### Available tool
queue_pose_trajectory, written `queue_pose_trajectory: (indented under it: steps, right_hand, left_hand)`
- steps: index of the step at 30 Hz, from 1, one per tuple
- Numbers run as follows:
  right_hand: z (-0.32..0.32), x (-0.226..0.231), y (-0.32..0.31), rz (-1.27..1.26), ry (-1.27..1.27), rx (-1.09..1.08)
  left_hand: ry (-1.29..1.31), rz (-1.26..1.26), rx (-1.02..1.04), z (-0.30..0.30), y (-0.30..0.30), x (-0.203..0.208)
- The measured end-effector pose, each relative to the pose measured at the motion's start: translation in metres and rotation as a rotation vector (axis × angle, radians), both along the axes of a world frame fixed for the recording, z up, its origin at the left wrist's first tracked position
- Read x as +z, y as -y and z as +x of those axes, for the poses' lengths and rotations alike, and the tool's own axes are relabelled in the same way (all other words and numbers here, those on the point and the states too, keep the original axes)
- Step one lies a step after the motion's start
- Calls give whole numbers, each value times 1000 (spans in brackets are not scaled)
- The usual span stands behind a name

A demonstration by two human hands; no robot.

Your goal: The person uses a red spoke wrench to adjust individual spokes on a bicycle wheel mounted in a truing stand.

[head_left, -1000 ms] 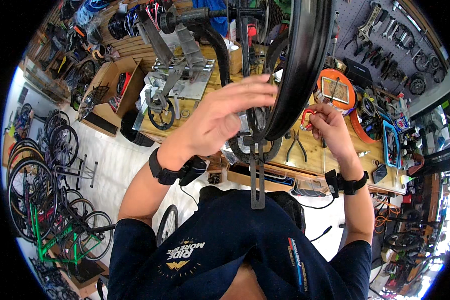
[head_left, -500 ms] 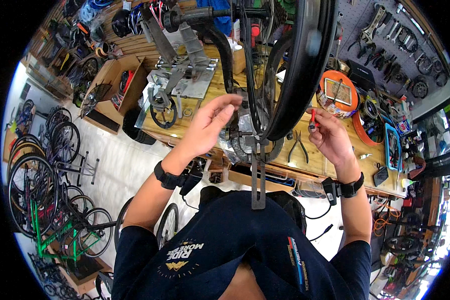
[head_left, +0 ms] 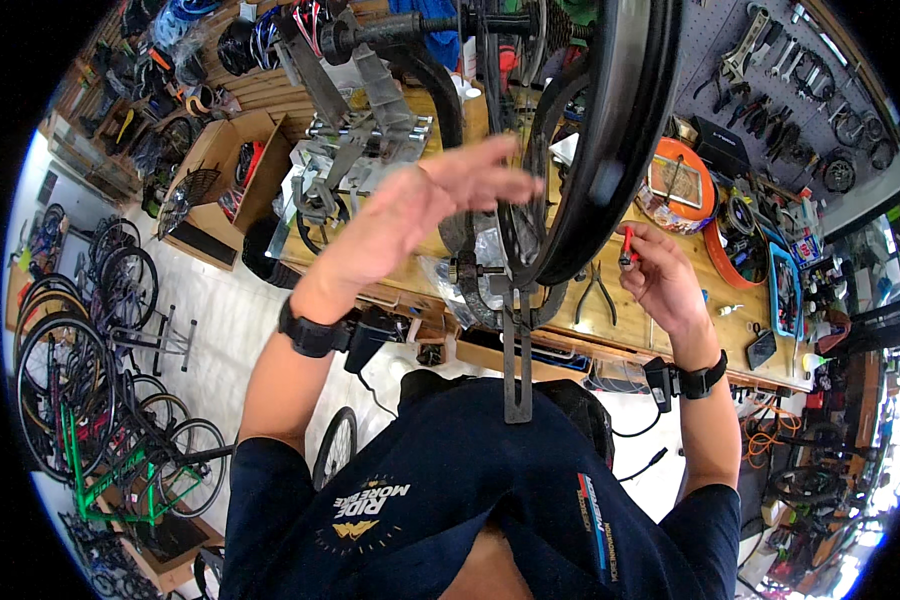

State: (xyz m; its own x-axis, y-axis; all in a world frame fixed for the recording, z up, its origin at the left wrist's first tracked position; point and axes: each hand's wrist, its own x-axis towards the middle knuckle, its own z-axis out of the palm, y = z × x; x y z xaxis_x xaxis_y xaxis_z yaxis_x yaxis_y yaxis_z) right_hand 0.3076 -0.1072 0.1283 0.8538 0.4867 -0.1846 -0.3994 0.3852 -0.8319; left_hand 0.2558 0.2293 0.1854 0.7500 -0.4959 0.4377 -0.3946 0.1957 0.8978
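Left hand (head_left: 395,225), centre of frame, was open, fingers loosely spread, blurred, beside black wheel (head_left: 615,140); could not tell whether it touched. Right hand (head_left: 662,275), right of centre, pinched small red tool (head_left: 627,246) between thumb and fingers. Black wheel stood in dark metal stand (head_left: 450,105), upper centre. Pliers (head_left: 597,294) lay on wooden workbench (head_left: 642,325), centre right. Bicycles (head_left: 82,410) crowded left edge; pegboard (head_left: 708,55) filled upper right.

Black bicycle wheel (head_left: 627,118), mounted upright in truing stand (head_left: 451,122) near front edge of workbench (head_left: 632,314); red spoke wrench (head_left: 627,246) held to its right.
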Motion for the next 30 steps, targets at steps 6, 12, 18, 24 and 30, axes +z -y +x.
queue_pose_trajectory:
  steps: [6, 12, 18, 24, 30]
  right_hand:
    - [-2, -4, 4, -59, -11, -54]
    - [-4, -4, 6, -66, -18, -63]
    - [-3, -8, 10, -40, 11, -19]
    - [-4, -7, 4, -74, -15, -64]
    - [-1, -9, 6, -46, 6, -11]
  left_hand:
    - [424, 127, 364, 0, 7, 38]
    - [722, 287, 489, 4, 23, 39]
    - [669, 256, 382, 18, 26, 55]
    - [730, 341, 382, 25, 25, 46]
    - [214, 416, 239, 9, 12, 3]
